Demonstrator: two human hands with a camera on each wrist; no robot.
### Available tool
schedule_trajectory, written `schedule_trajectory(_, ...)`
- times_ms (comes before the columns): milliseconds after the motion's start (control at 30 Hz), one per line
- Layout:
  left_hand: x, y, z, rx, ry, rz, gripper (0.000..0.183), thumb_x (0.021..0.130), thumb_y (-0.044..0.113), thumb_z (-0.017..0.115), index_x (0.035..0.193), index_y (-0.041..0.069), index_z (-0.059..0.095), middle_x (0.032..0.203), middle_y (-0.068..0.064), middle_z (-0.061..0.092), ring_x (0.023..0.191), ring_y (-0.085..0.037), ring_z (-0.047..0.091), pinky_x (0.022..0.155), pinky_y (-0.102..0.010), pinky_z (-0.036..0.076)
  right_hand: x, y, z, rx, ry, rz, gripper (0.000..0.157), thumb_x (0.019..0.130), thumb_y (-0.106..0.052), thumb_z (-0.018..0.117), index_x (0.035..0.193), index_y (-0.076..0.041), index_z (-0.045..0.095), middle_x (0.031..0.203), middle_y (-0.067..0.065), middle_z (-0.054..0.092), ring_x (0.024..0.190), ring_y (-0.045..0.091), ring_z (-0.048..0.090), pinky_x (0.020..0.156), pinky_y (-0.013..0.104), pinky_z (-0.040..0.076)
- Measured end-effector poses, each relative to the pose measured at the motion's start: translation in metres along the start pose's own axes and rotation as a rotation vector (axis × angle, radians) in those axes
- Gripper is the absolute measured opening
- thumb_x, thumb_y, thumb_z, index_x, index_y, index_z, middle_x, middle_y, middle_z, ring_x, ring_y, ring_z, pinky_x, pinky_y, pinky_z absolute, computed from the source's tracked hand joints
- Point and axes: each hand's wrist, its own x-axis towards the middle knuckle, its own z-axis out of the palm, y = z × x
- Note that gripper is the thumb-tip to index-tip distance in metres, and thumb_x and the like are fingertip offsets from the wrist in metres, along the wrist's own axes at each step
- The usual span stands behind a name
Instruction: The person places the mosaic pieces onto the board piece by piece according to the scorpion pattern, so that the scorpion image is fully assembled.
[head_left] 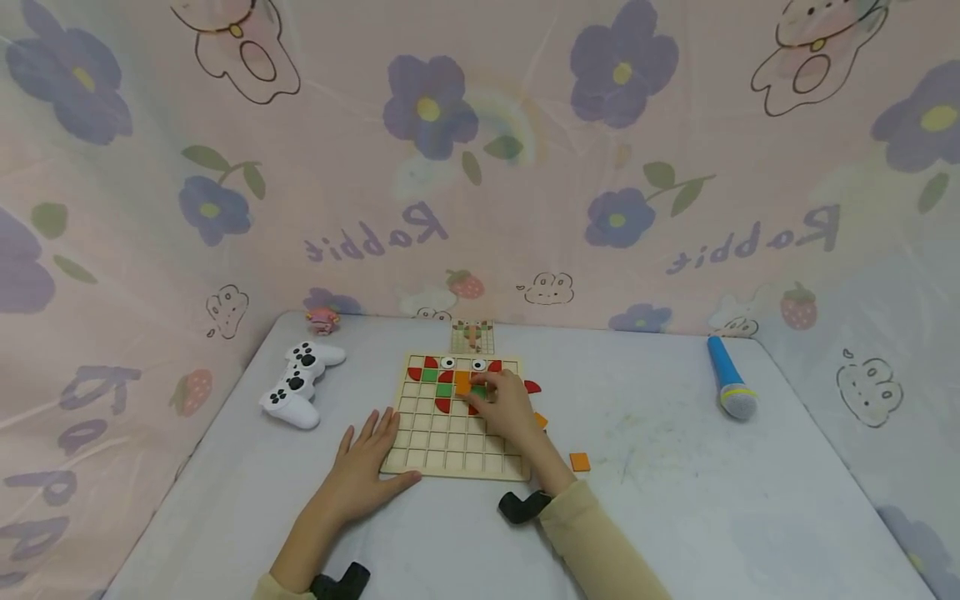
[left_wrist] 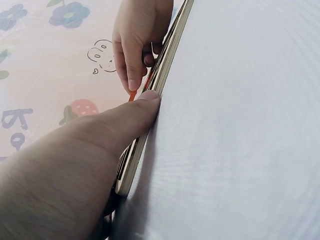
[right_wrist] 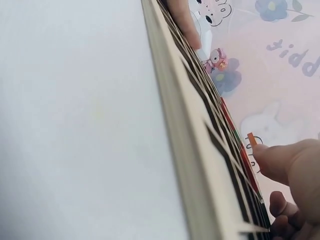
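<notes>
A wooden grid board (head_left: 435, 458) lies on the table, with red quarter-round, green square and round eye pieces set in its upper cells. My right hand (head_left: 510, 407) pinches an orange square tile (head_left: 462, 382) over those upper rows, between thumb and fingertips. In the right wrist view the tile (right_wrist: 252, 138) stands out past the thumb, just above the board. My left hand (head_left: 363, 477) rests at the board's lower left, fingers spread along the left side. Its thumb (left_wrist: 148, 96) touches the near edge in the left wrist view.
A small pattern card (head_left: 472, 337) stands behind the board. Loose orange tiles (head_left: 580, 462) and a red piece (head_left: 532, 387) lie to the right. A white game controller (head_left: 300, 383) and pink figurine (head_left: 322, 320) are at left, a blue toy microphone (head_left: 731, 379) at far right.
</notes>
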Motion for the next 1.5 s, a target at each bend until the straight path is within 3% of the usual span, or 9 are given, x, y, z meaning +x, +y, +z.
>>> schedule_trajectory(167, -0.001, 0.000, 0.000, -0.003, 0.001, 0.004, 0.106, 0.095, 0.066, 0.068, 0.167, 0.001, 0.024, 0.175, -0.016, 0.019, 0.164, -0.041, 0.007, 0.127, -0.070, 0.000, -0.002, 0.000, 0.004, -0.019, 0.017, 0.002, 0.025, 0.093, -0.026, 0.083, 0.113, -0.010, 0.081, 0.089, 0.006, 0.062, 0.081, 0.018, 0.048, 0.069, 0.030, 0.037)
schedule_trajectory(500, -0.002, 0.001, -0.001, -0.006, 0.010, 0.009, 0.106, 0.094, 0.064, 0.069, 0.166, 0.000, 0.026, 0.175, -0.017, 0.019, 0.164, -0.042, 0.009, 0.127, -0.071, 0.000, -0.004, 0.001, 0.014, -0.079, 0.072, -0.014, 0.025, 0.093, -0.028, 0.082, 0.112, -0.013, 0.082, 0.102, 0.010, 0.066, 0.099, 0.028, 0.056, 0.077, 0.037, 0.044)
schedule_trajectory(1100, -0.002, 0.000, -0.001, 0.000, 0.005, 0.002, 0.107, 0.094, 0.066, 0.068, 0.166, 0.001, 0.025, 0.175, -0.017, 0.019, 0.164, -0.042, 0.008, 0.127, -0.071, 0.000, -0.003, -0.003, 0.015, -0.064, 0.098, 0.002, 0.019, 0.093, -0.023, 0.080, 0.108, -0.012, 0.083, 0.092, 0.008, 0.064, 0.093, 0.027, 0.055, 0.075, 0.036, 0.042)
schedule_trajectory(1500, -0.001, 0.001, 0.000, -0.010, 0.005, -0.001, 0.107, 0.094, 0.066, 0.069, 0.167, 0.002, 0.025, 0.175, -0.016, 0.019, 0.164, -0.041, 0.007, 0.127, -0.069, -0.001, -0.004, 0.000, 0.011, 0.018, 0.152, -0.025, 0.014, 0.096, -0.016, 0.078, 0.107, -0.007, 0.080, 0.090, 0.008, 0.064, 0.088, 0.023, 0.055, 0.077, 0.034, 0.044)
